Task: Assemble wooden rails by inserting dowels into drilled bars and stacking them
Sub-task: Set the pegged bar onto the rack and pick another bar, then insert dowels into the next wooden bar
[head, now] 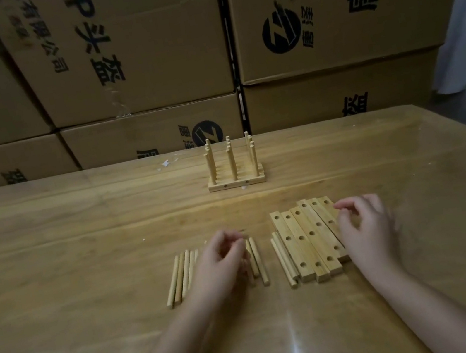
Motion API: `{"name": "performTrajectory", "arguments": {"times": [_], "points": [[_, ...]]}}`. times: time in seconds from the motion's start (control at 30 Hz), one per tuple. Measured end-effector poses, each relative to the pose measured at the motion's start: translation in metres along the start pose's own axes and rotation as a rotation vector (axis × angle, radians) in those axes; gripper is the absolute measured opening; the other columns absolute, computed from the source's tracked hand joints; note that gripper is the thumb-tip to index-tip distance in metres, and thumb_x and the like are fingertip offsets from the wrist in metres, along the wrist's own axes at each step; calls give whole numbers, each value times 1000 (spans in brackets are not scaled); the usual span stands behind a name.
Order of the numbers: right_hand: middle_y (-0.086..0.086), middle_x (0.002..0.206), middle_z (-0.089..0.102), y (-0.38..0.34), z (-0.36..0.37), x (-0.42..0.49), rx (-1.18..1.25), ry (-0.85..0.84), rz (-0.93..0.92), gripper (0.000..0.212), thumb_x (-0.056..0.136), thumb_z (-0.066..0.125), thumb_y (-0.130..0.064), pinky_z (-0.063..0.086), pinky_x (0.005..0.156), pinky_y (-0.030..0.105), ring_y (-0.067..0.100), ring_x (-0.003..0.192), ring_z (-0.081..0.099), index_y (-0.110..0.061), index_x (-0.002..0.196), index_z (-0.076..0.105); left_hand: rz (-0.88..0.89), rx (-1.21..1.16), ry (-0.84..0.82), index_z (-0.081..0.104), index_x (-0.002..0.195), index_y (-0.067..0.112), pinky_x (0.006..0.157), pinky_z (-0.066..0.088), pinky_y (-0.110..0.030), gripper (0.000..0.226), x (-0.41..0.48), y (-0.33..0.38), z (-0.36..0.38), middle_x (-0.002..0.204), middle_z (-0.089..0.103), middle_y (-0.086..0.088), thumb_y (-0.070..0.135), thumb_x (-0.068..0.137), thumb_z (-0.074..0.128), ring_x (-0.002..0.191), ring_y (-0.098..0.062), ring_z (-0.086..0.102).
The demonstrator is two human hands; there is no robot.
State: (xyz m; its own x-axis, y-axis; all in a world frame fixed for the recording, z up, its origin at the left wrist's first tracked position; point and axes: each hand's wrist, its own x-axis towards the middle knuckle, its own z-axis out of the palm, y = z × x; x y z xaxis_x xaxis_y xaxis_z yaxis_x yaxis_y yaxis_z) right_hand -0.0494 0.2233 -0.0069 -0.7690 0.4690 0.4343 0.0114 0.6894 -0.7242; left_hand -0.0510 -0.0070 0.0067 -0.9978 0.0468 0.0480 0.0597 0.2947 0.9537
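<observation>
The drilled bars (304, 241) lie flat side by side on the near right of the tabletop (80, 232). The right hand (367, 231) is over their right edge, fingers loosely curled and holding nothing. Loose dowels (181, 277) lie in a row to the left, under the left hand (223, 255), whose fingers are curled; whether they grip a dowel cannot be told. The assembled rails (235, 172) stand well apart toward the far edge, with bare tabletop between. Cardboard boxes (143, 52) wall off the back.
</observation>
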Motion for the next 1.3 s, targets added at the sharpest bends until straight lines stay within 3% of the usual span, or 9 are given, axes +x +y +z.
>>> {"name": "performTrajectory", "arguments": {"times": [0.1, 0.23, 0.37, 0.57, 0.83, 0.97, 1.13, 1.2, 1.3], "points": [[5, 115, 50, 5, 0, 4, -261, -134, -34, 20, 88, 54, -22, 28, 96, 42, 26, 112, 44, -21, 107, 62, -12, 87, -74, 64, 89, 23, 49, 46, -16, 12, -3, 2, 10, 69, 67, 5, 21, 96, 54, 55, -2, 60], [8, 135, 42, 14, 2, 9, -515, -294, 34, 48, 92, 39, -42, 27, 102, 42, 26, 124, 37, -17, 133, 45, 46, 167, 28, 63, 87, 29, 51, 47, -18, 13, 0, 0, 21, 72, 66, 6, 23, 95, 54, 57, -1, 59], [8, 139, 41, 19, 8, 11, -585, -311, 19, 54, 92, 34, -47, 25, 104, 41, 25, 127, 34, -10, 127, 54, 213, 388, 113, 61, 90, 33, 65, 48, -19, 9, 1, -11, 29, 79, 63, 16, 28, 94, 55, 75, 3, 57], [6, 132, 48, 20, 12, 13, -512, -269, -27, 52, 90, 44, -49, 35, 98, 38, 23, 120, 43, -11, 122, 57, 197, 147, 92, 63, 84, 33, 61, 50, -28, 16, 8, -15, 25, 72, 64, 4, 21, 93, 57, 64, -7, 58], [0, 113, 60, 21, 10, 18, -247, -263, 90, 50, 85, 60, -46, 48, 70, 29, 18, 97, 56, -16, 124, 53, 153, 82, 82, 64, 80, 35, 68, 55, -41, 18, 11, -18, 26, 71, 65, 2, 23, 92, 58, 69, -17, 62], [-3, 103, 63, 23, 9, 21, -96, -288, 160, 36, 86, 59, -42, 38, 53, 21, 7, 79, 56, -21, 115, 62, 152, 76, 82, 64, 79, 37, 64, 54, -41, 19, 12, -19, 27, 70, 65, 2, 24, 91, 58, 66, -17, 62], [-12, 92, 65, 3, 0, 17, 428, -148, 236, 27, 88, 57, -37, 43, 64, 16, 1, 81, 58, -26, 112, 62, 176, 48, 52, 64, 80, 32, 63, 51, -36, 17, 10, -17, 26, 71, 64, -4, 21, 92, 59, 65, -17, 59], [-11, 81, 67, -9, -4, 10, 678, -256, 309, 20, 85, 58, -37, 47, 58, 16, 1, 68, 60, -27, 101, 65, 199, 39, 26, 65, 83, 29, 64, 51, -31, 11, 9, -16, 26, 75, 65, -5, 23, 91, 60, 71, -21, 61], [-3, 74, 68, -22, -2, -3, 1031, -467, 407, 29, 73, 64, -30, 48, 49, 17, 3, 54, 55, -17, 100, 67, 239, 4, -65, 66, 87, 32, 65, 51, -24, 5, 4, -14, 24, 80, 65, 1, 35, 87, 61, 77, -17, 63]]}}
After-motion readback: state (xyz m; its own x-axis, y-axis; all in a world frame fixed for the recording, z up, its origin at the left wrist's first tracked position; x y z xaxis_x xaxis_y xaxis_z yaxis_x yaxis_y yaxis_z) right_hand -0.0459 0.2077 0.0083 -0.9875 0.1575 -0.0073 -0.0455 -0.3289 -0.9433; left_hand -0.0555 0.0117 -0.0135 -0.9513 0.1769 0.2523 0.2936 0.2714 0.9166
